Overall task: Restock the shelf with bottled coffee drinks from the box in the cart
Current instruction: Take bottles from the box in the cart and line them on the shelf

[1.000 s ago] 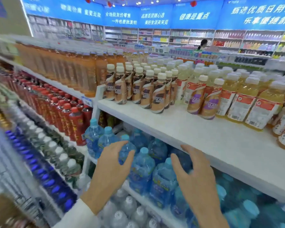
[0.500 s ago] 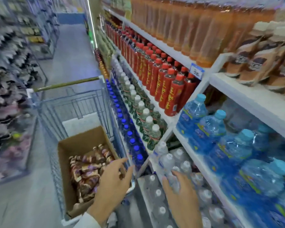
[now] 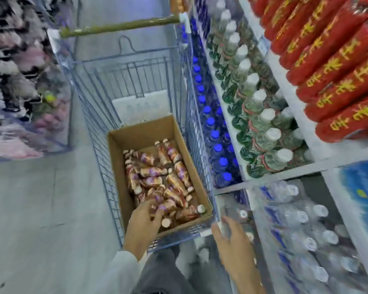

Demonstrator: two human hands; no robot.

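Shop shelves [image 3: 319,164] stand on the right; beside them a cart [image 3: 136,66] holds a box [image 3: 140,132]; bottles [image 3: 155,172] lie flat inside, right under the left hand [image 3: 143,223]; its fingers bend, grip unclear; the right hand [image 3: 232,242] hangs loose outside.

Wire cart [image 3: 98,115] on the grey floor [image 3: 30,209], beside stocked shelves [image 3: 285,172]
An open cardboard box [image 3: 117,164] sits in the cart's near end; red bottles [image 3: 327,66], green-labelled bottles [image 3: 261,124] and blue-capped bottles [image 3: 215,134] line the shelves
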